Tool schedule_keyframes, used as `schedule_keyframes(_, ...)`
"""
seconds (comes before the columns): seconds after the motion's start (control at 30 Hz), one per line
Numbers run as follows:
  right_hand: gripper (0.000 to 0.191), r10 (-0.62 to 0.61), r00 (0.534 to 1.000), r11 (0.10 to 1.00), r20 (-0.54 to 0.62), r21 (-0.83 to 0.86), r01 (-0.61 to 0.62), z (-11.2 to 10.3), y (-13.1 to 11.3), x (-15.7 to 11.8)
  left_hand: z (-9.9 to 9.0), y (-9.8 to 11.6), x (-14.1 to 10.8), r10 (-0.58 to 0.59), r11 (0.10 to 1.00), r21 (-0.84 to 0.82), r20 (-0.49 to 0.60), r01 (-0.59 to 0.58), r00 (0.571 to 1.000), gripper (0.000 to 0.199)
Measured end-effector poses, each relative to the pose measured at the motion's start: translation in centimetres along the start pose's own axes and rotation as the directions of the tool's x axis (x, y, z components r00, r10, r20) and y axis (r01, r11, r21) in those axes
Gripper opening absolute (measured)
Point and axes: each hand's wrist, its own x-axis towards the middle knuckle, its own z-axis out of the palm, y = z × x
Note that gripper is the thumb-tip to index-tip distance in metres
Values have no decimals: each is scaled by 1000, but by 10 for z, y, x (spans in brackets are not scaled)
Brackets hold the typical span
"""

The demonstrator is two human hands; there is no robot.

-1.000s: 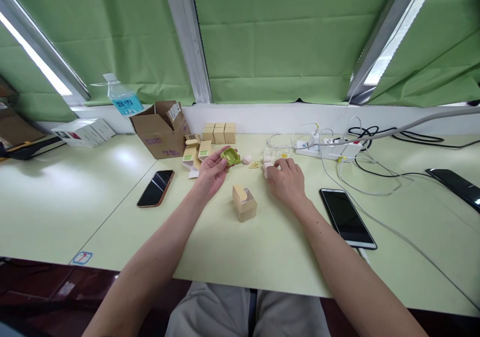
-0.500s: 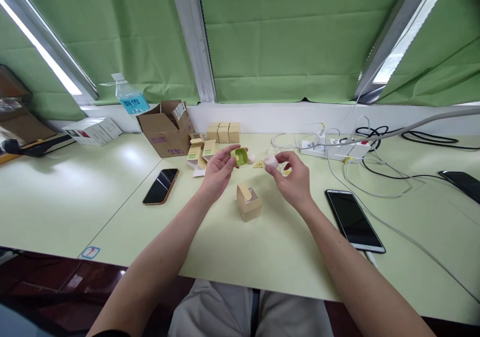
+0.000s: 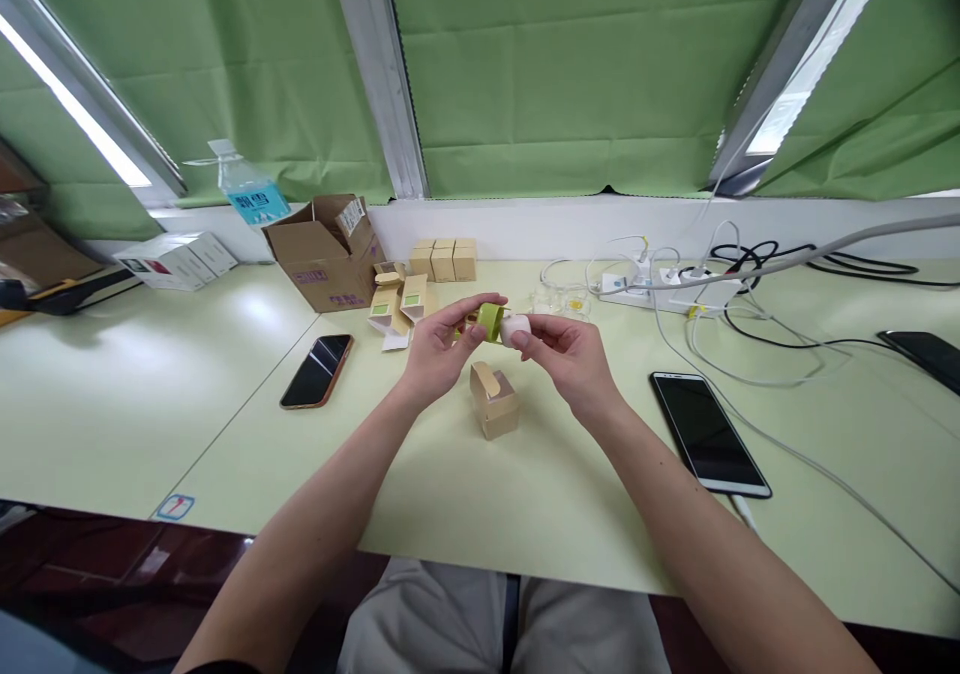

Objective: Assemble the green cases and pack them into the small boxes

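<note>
A small green cup-like case [image 3: 490, 322] is gripped in my left hand [image 3: 441, 352], its opening turned toward the right. My right hand [image 3: 571, 359] pinches a small white rounded piece [image 3: 515, 330]. The white piece sits right at the mouth of the green case; whether part of it is inside, I cannot tell. Below both hands a small kraft box with a clear window [image 3: 495, 402] stands on the table, its top flap up. Behind my left hand lie opened kraft boxes [image 3: 397, 304] with green labels.
Several closed kraft boxes [image 3: 444, 260] stand by the wall, beside a large open carton [image 3: 326, 254]. A phone [image 3: 317, 371] lies left, a larger phone [image 3: 709, 434] right, with a cable. A power strip [image 3: 671, 292] with tangled cords and clear plastic pieces [image 3: 561, 301] are behind my right hand.
My right hand has moved left, bringing the white piece to the green case. My left hand has turned the case so its opening faces right. The kraft box stays in place.
</note>
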Motion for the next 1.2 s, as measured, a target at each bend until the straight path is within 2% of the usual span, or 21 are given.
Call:
schedule_keyframes(0.17, 51, 12, 1000, 1000, 8, -12, -12, 0, -2, 0, 1, 4, -1, -23, 999, 31, 11, 22, 1000, 49)
schedule_keyframes(0.43, 49, 22, 999, 999, -26, 33, -21, 4, 1, -3, 8, 7, -3, 25, 982, 185, 3, -25, 1000, 35)
schedule_keyframes(0.67, 46, 18, 997, 998, -80, 63, -13, 9, 4, -5, 14, 5, -6, 114, 942, 319, -22, -101, 993, 33)
schedule_keyframes(0.83, 46, 1, 992, 999, -123, 54, 5, 8, 10, -4, 16, 4, -6, 181, 902, 395, 19, -174, 983, 33)
schedule_keyframes(1.0, 45, -1, 990, 998, -141, 68, 11, 9, 11, -4, 14, -2, -5, 194, 904, 376, 63, -203, 979, 35)
schedule_keyframes(1.2, 44, -24, 989, 998, -148, 48, 31, 13, 11, -7, 14, -6, -6, 157, 944, 291, 18, -155, 987, 37)
